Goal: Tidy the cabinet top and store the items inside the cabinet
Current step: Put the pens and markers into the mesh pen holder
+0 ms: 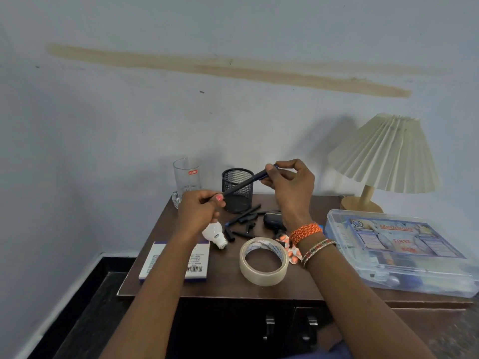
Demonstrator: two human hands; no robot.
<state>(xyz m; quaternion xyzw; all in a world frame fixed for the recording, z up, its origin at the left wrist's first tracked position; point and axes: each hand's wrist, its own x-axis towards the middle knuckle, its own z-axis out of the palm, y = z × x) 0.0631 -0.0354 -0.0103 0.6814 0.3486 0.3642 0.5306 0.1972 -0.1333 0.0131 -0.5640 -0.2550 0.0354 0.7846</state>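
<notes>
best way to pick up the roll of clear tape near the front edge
The tape roll lies flat with its hole facing up. Come from above, fingers into the hole and thumb on the outer wall, pinching the near rim, which is clear of the pill strip.

Single head-worn view; looks forward and down, close over the cabinet top (305, 288); wall (129, 112) fills the upper half; wide-angle.

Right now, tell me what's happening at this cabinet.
A person holds a dark pen in both hands above the cabinet top: the right hand grips its upper end, the left hand pinches its lower tip, beside the black mesh pen holder. More pens, a light bulb, a tape roll and a first aid box lie unstored on top.
</notes>
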